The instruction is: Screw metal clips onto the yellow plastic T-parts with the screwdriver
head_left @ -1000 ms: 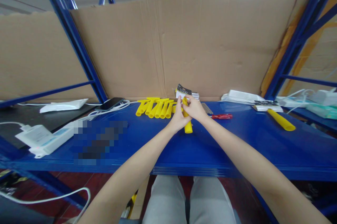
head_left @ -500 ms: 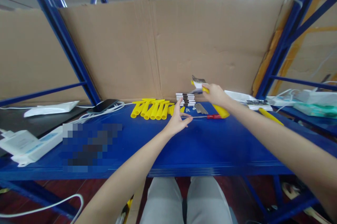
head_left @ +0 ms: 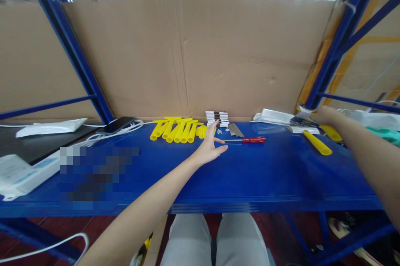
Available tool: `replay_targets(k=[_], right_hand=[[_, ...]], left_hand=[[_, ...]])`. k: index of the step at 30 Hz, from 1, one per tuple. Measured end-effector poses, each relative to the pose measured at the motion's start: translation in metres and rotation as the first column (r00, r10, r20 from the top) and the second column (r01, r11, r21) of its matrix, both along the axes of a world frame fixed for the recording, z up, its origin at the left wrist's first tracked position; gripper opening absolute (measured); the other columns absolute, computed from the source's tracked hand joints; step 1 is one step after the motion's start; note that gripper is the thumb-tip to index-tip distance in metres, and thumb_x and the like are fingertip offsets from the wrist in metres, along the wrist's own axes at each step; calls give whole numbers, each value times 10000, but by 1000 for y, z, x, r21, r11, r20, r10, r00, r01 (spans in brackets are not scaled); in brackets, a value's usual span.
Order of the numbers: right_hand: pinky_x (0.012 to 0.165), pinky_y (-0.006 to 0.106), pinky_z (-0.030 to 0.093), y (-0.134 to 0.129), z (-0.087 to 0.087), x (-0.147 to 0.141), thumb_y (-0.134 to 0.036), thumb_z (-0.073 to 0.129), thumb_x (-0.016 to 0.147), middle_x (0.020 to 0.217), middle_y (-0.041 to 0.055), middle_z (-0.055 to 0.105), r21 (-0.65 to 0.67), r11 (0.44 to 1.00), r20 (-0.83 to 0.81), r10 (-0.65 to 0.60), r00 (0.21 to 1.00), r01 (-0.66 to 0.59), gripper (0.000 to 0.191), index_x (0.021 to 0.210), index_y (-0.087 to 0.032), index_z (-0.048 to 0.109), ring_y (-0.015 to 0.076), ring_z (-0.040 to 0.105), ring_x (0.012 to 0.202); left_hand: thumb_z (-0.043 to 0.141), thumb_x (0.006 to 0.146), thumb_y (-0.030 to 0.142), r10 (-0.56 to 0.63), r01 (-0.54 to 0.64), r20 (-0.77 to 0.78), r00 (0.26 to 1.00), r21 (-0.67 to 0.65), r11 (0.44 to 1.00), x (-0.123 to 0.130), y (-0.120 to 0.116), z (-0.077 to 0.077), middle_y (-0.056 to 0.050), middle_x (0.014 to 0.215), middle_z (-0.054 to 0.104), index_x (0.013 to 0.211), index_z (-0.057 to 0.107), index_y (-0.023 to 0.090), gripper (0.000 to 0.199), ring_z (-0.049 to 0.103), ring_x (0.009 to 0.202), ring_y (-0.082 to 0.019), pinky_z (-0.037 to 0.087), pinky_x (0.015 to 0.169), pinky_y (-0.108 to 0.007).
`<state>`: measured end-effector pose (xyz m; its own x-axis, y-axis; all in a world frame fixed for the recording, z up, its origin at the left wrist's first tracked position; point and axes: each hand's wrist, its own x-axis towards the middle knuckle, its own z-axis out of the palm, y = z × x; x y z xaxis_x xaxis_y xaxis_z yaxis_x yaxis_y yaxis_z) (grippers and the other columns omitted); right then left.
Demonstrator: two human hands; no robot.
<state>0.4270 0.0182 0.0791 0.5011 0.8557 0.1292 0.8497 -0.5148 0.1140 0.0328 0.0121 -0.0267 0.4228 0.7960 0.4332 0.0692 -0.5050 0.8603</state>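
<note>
My left hand hovers over the middle of the blue shelf with its fingers apart and nothing held. Its fingertips are by the shaft tip of a red-handled screwdriver; whether they touch it I cannot tell. Behind that hand are a stack of white packets with dark bands, small yellow pieces, tiny screws and grey metal blades. At far right, my right hand is closed around a yellow-handled scraper, its head partly hidden. Another yellow handle lies just below it.
Several yellow T-shaped handles lie in a row left of centre. White packages rest at the back right. A phone, white cables and a power strip occupy the left. Cardboard and blue posts bound the shelf.
My right hand has carried the yellow-handled scraper from above the middle to the far right of the shelf. My left hand has stayed nearly in place with its fingers apart.
</note>
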Motion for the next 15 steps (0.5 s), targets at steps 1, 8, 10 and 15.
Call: replay_targets(k=[1,8,10,15], right_hand=[[694,287,414,1,-8,2,-222,472,922,1106,285,653,4,1000,-4,-3,1000,3,410,1164,66,635,268,641,960],[736,300,421,13,-45,-1,-182,380,927,1215,305,597,51,998,-65,-26,998,29,433,1219,50,601,295,607,1087],[751,305,429,16,-49,-1,-180,370,924,1231,289,595,71,996,-81,-45,996,51,436,1228,35,597,299,596,1112],[751,300,439,21,-49,3,-192,406,911,1215,276,611,111,990,-80,-75,994,84,435,1245,17,590,287,611,1095]], left_hand=[[713,689,164,2,-2,-9,1000,2,1000,0,0,0,-118,1586,68,1483,177,419,992,624,893,-149,530,534,-200],[713,704,188,-21,23,-49,999,33,999,-2,-1,-2,-141,1575,88,1490,160,403,984,622,914,-167,565,659,-297],[711,709,188,-29,31,-62,998,28,999,-2,-1,-2,-146,1577,64,1489,178,391,966,622,914,-170,566,676,-311],[719,704,195,-54,56,-62,997,30,998,-2,-4,-1,-136,1581,90,1484,211,381,949,612,919,-169,568,680,-309]])
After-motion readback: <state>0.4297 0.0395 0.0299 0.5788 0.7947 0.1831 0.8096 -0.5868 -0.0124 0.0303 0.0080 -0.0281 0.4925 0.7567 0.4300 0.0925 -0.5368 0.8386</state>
